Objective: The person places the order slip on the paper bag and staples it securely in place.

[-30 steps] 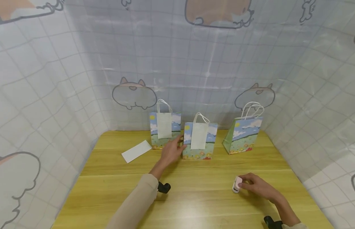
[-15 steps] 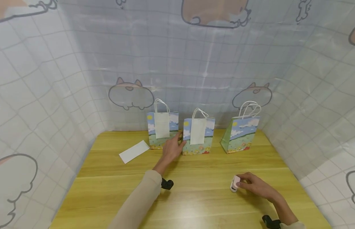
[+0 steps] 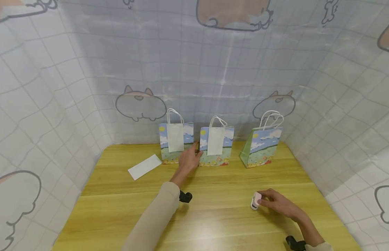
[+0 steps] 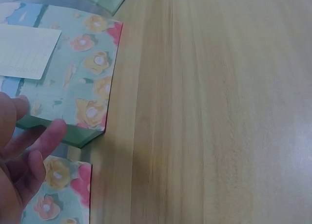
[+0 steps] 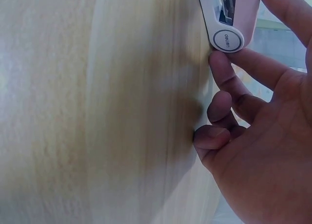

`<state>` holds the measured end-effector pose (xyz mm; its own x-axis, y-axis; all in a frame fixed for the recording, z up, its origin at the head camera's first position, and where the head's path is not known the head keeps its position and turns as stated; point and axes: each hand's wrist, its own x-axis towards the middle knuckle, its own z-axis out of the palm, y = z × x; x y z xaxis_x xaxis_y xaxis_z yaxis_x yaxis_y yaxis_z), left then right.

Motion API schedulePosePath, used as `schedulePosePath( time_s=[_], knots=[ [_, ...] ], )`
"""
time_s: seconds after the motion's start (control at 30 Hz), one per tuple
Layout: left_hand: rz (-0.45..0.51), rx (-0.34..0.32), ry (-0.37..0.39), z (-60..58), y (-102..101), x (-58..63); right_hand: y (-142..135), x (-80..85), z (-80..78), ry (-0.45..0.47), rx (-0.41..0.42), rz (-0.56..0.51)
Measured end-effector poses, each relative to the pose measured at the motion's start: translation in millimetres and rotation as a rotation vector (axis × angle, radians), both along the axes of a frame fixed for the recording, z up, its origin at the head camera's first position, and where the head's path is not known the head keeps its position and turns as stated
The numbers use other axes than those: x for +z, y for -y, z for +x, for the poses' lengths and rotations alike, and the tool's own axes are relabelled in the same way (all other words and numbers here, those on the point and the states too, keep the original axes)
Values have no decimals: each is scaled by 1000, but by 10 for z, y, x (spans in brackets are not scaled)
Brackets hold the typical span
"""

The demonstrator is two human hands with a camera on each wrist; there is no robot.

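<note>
While hands (image 3: 188, 162) (image 3: 280, 204) reach, pinching stapler (image 3: 256, 199), perhaps bag (image 3: 214, 160)

A table (image 3: 113, 209) with a yellowish wood-grain top fills the floor of a nook. Behind the table rises a creased grey-blue back sheet (image 3: 156, 62), printed with a grid and cartoon dogs (image 3: 141, 106). Wrinkled, paler sheets flank the table: a left sheet (image 3: 50, 90) and a right sheet (image 3: 338, 122), both gridded. Soft glare (image 3: 200, 237) whitens the table's near middle.
</note>
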<state>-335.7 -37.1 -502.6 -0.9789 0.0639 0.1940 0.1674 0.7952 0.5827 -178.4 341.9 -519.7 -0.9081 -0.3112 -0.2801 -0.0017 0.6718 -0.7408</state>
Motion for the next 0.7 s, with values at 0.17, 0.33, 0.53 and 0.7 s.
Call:
schedulePosePath(
  time_s=[0.17, 0.33, 0.53, 0.7],
  knots=[
    [5, 4, 13, -9, 21, 33, 24, -2, -7, -1, 0, 3],
    [28, -23, -23, 35, 43, 33, 24, -6, -37, -26, 44, -3],
    [89, -60, -64, 133, 158, -27, -47, -8, -114, -158, 3, 11],
    [94, -99, -141, 210, 353, -82, -134, 17, -189, -273, -105, 8]
  ],
)
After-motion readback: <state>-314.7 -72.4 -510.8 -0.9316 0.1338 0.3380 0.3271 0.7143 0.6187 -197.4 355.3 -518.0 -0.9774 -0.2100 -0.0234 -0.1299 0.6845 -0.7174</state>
